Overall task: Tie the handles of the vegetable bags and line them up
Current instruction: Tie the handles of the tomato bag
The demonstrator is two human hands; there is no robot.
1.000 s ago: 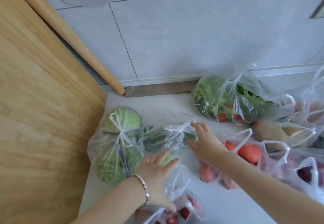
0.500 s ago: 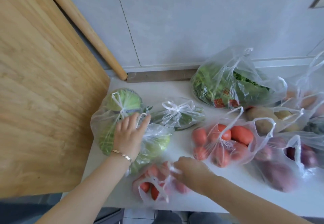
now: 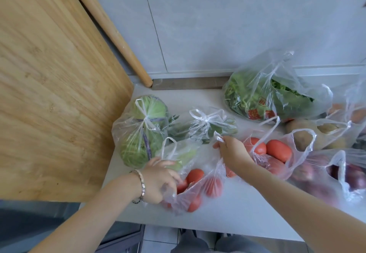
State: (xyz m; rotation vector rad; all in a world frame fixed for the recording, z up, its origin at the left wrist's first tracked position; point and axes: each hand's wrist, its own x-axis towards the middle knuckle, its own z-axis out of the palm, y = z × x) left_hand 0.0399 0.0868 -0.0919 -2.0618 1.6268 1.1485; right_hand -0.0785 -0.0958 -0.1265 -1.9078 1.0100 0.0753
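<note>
A clear bag of small tomatoes lies open near the counter's front edge. My left hand grips its near handle at the bag's left side. My right hand pinches its other handle, lifted up and to the right. Behind them sit a tied cabbage bag and a tied bag of greens. A small bag of pale green vegetables with loose handles lies between the cabbage bag and my left hand.
To the right lie untied bags: larger tomatoes, potatoes, leafy greens at the back, red onions. A wooden board and a rolling pin lean at the left. The white counter ends near my legs.
My left hand left the cabbage bag and came down to the small tomato bag. My right hand rose with the bag's other handle, spreading the bag open.
</note>
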